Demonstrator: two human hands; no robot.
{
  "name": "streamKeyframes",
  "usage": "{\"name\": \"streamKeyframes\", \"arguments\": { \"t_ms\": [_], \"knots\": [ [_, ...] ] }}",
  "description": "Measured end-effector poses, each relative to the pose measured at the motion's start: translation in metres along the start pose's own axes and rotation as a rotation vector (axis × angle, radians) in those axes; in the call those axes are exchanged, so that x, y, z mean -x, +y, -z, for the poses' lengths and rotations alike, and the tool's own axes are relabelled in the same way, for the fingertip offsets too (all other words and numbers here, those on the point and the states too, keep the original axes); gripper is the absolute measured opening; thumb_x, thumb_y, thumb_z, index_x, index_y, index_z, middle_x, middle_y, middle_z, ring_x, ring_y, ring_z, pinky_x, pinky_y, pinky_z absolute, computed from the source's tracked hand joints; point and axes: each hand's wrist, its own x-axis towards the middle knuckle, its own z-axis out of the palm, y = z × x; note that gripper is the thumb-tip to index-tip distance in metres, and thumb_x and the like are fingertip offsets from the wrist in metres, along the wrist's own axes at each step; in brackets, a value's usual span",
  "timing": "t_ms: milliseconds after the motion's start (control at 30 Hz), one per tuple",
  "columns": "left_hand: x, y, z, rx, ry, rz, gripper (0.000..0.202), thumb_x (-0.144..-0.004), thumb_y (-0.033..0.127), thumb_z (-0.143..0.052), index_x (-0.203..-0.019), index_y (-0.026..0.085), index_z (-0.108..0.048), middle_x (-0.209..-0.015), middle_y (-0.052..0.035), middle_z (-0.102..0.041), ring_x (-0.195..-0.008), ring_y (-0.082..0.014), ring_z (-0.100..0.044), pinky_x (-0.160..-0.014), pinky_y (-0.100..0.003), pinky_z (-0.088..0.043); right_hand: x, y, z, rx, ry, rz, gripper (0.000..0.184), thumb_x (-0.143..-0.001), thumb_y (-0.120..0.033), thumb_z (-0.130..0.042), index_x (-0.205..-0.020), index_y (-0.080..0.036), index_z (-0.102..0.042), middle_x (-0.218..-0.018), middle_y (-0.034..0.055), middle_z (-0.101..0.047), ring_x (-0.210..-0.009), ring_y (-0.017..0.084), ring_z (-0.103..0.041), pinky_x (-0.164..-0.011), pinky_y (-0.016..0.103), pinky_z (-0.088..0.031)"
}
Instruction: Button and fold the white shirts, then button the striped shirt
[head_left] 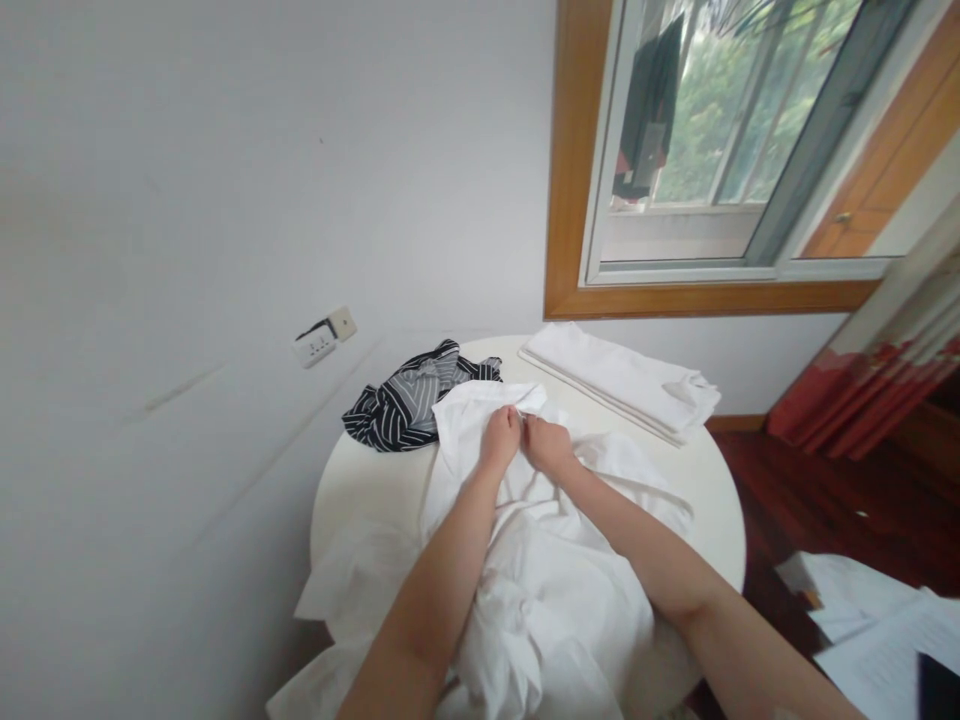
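Note:
A rumpled white shirt (555, 570) spreads over the round white table (720, 500) and hangs over its near edge. Near its collar end, my left hand (501, 438) is closed on the cloth. Close beside it on the right, my right hand (547, 445) pinches the same shirt, the two hands almost touching. What lies between the fingertips is too small to make out. Behind and to the left sits a bunched black-and-white striped cloth (409, 400). At the back right of the table lies a folded white garment (619, 378).
A white wall with a socket (315, 345) stands behind and left of the table. A wood-framed window (568, 180) is at the back right, with a red and cream curtain (847, 400) beside it. Papers (877, 610) lie at the lower right, above a dark red floor.

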Motion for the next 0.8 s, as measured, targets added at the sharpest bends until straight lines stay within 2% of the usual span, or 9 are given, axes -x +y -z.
{"name": "streamKeyframes", "arguments": {
  "t_ms": [133,333,400,500,667,800],
  "knots": [
    [-0.002,0.003,0.000,-0.032,0.021,-0.030,0.038,-0.096,0.039,-0.036,-0.088,0.017,-0.065,-0.088,-0.0093,-0.068,-0.086,-0.0201,-0.060,-0.080,-0.031,-0.042,0.004,-0.002,-0.005,0.019,0.010,0.042,0.031,-0.099,-0.026,-0.029,-0.119,-0.014,-0.050,-0.104,0.0149,-0.065,-0.089,0.022,-0.066,-0.074,0.030,-0.048],
    [-0.006,-0.005,0.005,-0.204,0.097,-0.059,0.024,-0.091,0.029,-0.047,-0.088,0.017,-0.068,-0.090,-0.0085,-0.068,-0.092,-0.0225,-0.056,-0.088,-0.034,-0.037,0.013,-0.004,-0.001,0.079,0.042,0.111,0.031,-0.098,-0.022,-0.031,-0.123,-0.016,-0.049,-0.103,0.0121,-0.063,-0.090,0.022,-0.064,-0.070,0.030,-0.049],
    [-0.008,-0.011,0.006,-0.227,0.109,-0.023,0.024,-0.091,0.029,-0.047,-0.089,0.017,-0.068,-0.091,-0.0086,-0.068,-0.094,-0.0231,-0.055,-0.089,-0.034,-0.036,0.018,-0.005,0.005,0.105,0.028,0.115,0.033,-0.097,-0.019,-0.033,-0.126,-0.018,-0.048,-0.103,0.0111,-0.064,-0.091,0.022,-0.064,-0.069,0.030,-0.048],
    [-0.011,-0.020,0.005,-0.233,0.110,0.061,0.025,-0.092,0.028,-0.046,-0.091,0.015,-0.067,-0.093,-0.0091,-0.067,-0.093,-0.0224,-0.056,-0.087,-0.033,-0.037,0.032,0.000,0.020,0.159,-0.032,0.091,0.029,-0.094,-0.016,-0.038,-0.116,-0.018,-0.057,-0.099,0.0116,-0.065,-0.091,0.023,-0.063,-0.069,0.030,-0.047],
    [-0.017,-0.032,0.002,-0.221,0.104,0.126,0.024,-0.092,0.027,-0.044,-0.092,0.016,-0.066,-0.093,-0.0090,-0.066,-0.091,-0.0205,-0.059,-0.081,-0.030,-0.039,0.069,0.035,0.059,0.256,-0.090,0.112,0.020,-0.091,-0.022,-0.049,-0.098,-0.015,-0.067,-0.096,0.0144,-0.065,-0.093,0.026,-0.059,-0.073,0.033,-0.044],
    [-0.020,-0.035,0.002,-0.206,0.104,0.167,0.024,-0.093,0.029,-0.044,-0.093,0.017,-0.065,-0.096,-0.0095,-0.065,-0.093,-0.0205,-0.059,-0.077,-0.029,-0.040,0.091,0.072,0.083,0.308,-0.039,0.172,0.016,-0.088,-0.026,-0.055,-0.090,-0.018,-0.069,-0.102,0.0155,-0.061,-0.102,0.029,-0.052,-0.084,0.040,-0.039]
  ]
}}
